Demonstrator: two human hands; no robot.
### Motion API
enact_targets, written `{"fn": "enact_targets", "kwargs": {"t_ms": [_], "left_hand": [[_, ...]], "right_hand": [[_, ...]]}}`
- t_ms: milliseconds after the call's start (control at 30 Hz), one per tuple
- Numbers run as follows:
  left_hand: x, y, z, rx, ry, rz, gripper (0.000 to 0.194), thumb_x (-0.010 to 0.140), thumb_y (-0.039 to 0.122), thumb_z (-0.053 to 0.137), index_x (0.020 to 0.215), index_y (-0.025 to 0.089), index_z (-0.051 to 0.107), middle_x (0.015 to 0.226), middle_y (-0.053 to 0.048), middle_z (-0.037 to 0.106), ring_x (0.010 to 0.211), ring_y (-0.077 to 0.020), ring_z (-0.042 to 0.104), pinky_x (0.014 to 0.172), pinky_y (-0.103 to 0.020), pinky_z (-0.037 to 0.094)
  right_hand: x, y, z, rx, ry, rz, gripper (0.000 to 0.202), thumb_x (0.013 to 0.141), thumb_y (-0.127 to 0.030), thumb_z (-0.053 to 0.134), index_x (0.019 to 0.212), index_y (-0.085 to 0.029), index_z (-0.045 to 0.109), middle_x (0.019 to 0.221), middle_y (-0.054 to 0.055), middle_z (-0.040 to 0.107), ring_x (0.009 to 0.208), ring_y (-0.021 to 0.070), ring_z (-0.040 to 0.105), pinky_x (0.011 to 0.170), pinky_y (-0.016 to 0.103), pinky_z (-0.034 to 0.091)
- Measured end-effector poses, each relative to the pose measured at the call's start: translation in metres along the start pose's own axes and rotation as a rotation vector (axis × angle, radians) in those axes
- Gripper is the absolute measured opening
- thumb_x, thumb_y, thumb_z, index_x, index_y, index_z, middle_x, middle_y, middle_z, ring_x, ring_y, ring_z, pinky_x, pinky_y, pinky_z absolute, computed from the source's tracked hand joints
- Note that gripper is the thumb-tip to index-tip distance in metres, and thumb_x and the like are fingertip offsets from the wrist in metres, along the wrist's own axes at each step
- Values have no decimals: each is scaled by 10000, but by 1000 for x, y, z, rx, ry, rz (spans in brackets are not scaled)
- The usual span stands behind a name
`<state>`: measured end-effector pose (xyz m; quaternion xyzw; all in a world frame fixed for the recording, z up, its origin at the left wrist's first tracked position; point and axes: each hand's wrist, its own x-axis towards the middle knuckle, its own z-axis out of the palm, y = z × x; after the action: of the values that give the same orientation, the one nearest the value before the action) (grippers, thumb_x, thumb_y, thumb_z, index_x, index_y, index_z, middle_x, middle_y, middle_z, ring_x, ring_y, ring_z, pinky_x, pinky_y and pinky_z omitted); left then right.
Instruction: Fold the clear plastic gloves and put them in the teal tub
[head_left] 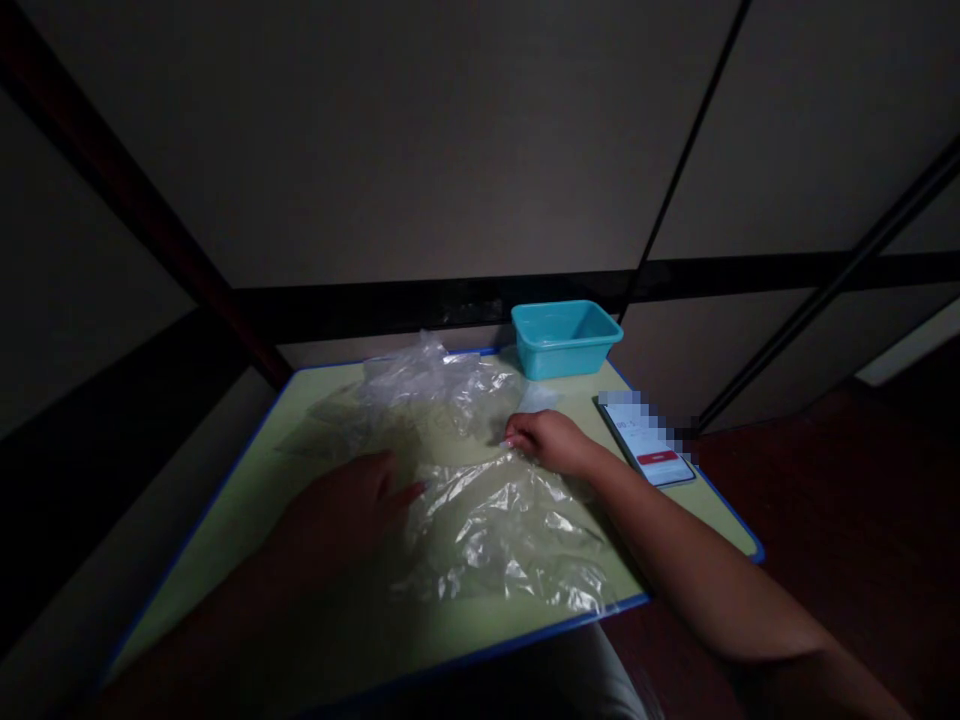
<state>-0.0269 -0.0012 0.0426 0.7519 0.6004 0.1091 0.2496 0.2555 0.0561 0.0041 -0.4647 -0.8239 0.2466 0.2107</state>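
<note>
A clear plastic bag (510, 530) lies crinkled on the green table near its front edge. My right hand (551, 440) pinches its upper edge, fingers pressed together. At the bag's upper left corner is my left hand (360, 495), dark and in shadow, with a finger and thumb apart beside the plastic; whether it grips the film is hard to make out. More clear plastic bags (442, 385) are heaped just behind both hands, towards the back of the table.
A turquoise basket (566, 345) stands at the table's back right. A phone (652, 445) with a lit screen lies near the right edge. The table (315, 640) has a blue rim, and a panelled wall rises behind it.
</note>
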Motion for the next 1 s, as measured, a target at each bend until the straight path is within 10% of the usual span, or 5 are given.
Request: {"fn": "enact_targets", "kwargs": {"t_ms": [67, 233, 433, 767, 1000], "left_hand": [[-3, 8, 4, 175, 122, 218, 443, 840, 560, 506, 1003, 163, 616, 1071, -148, 639, 1024, -334, 587, 860, -463, 461], [-2, 9, 50, 405, -148, 802, 764, 835, 620, 540, 1454, 220, 334, 1530, -130, 322, 1384, -315, 323, 1110, -493, 283], [-1, -1, 82, 488, 12, 674, 760, 845, 613, 490, 1414, 114, 418, 1501, -192, 351, 1399, -338, 291, 1130, -491, 247], [-2, -2, 82, 473, 117, 666, 1044, 689, 798, 519, 1507, 217, 229, 1558, -174, 198, 1409, -383, 240, 1084, -531, 267], [-3, -2, 94, 454, 278, 615, 1013, 675, 757, 560, 1445, 122, 385, 1517, -248, 263, 1404, -418, 229, 1055, -582, 250]], "right_hand": [[0, -7, -3, -93, 19, -2, 156, 895, -274, 571, 901, -160, 676, 868, 97, 697, 839, 234, 621, 763, 320, 401], [-19, -44, -15, -229, 126, -18, 375, 946, -371, 500, 1205, -114, 584, 1200, 179, 619, 1148, 299, 532, 977, 425, 340], [-79, -82, 26, -238, -150, -256, 777, 943, -592, 365, 1523, -141, 112, 1569, 126, 184, 1444, 230, 167, 1162, 491, -3], [-146, -10, 6, -548, 30, 325, 674, 972, -427, 366, 1523, -284, 5, 1570, 106, 110, 1436, 324, 143, 1085, 686, 21], [-131, -97, 43, -347, -59, 110, 774, 949, -474, 435, 1528, -205, -2, 1570, 84, 103, 1448, 280, 125, 1134, 597, -46]]}}
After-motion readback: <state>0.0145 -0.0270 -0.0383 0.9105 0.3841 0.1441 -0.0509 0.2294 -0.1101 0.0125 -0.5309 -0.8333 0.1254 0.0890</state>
